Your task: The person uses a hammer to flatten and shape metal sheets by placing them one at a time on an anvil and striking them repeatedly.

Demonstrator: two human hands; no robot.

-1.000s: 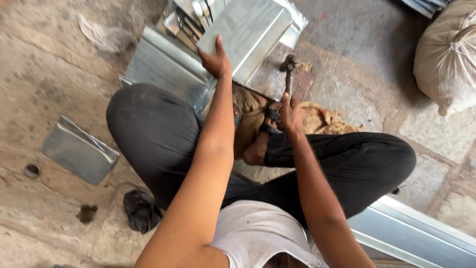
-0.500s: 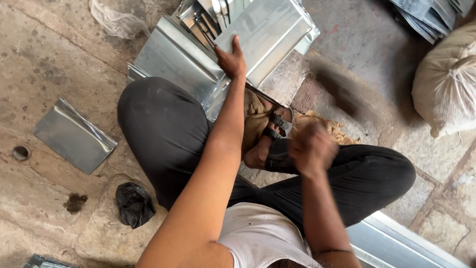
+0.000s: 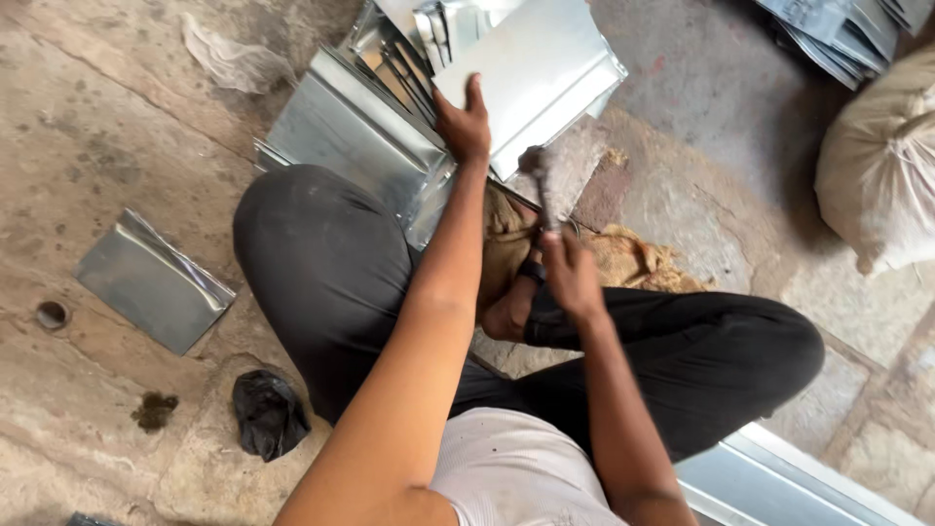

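On the concrete floor, toward its left edge, a loose folded sheet of metal lies flat and apart from everything else, with a small round hole in the floor just beside it and a crumpled black bag nearer the person's knee. Further right, a stack of bent metal sheets leans against the person's black trouser leg. The left hand presses down with fingers spread flat on the near edge of the top metal sheet, pinning it rather than pinching it. This sheet looks thin, stiff and light, likely springy under a blow, and its cut edges probably bite; a flat palm well back from the edge seems the safest way to steady it, and its shiny face may be slippery. Just to the right, the right hand is closed in a fist around the handle of a hammer, whose dark head sits low, touching or just above the sheet's near edge where it rests on a stone block. The hammer looks heavy at the head and is held near the handle's end. Brown sacking lies bunched under the legs. At the far right edge of the floor sit a full pale sack and another pile of sheets.
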